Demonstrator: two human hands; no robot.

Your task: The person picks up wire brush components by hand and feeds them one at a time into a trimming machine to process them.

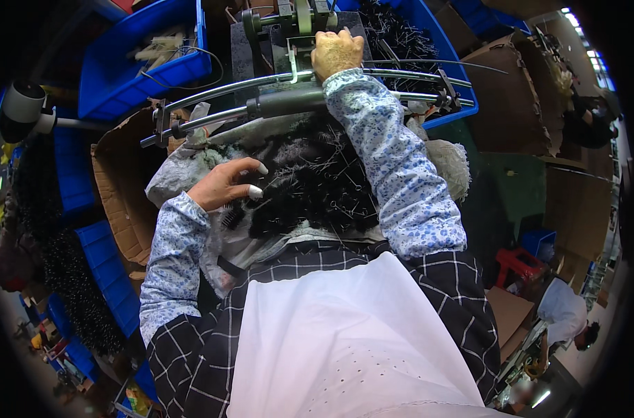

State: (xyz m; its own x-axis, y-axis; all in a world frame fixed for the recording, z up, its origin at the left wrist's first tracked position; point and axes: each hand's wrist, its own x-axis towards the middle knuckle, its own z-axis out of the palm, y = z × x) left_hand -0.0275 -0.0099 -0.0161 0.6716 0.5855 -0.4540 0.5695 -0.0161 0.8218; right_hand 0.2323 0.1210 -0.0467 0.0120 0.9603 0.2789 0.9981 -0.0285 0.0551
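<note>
Many black-bristled wires (320, 180) lie just right of my parted, empty left grip (226, 184); my right grip (339, 54) curls at the machine (303, 17), its hold hidden from me.

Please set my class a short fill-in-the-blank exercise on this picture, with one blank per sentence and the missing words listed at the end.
1. The left hand wears two ____ fingertip covers.
2. The right hand is at the machine, its sleeve patterned with ____ flowers.
3. The tangled pile in front of the body is mostly ____ in colour.
4. The blue bin holding pale pieces stands on the picture's ____ side.

Missing words: white; blue; black; left.
</note>
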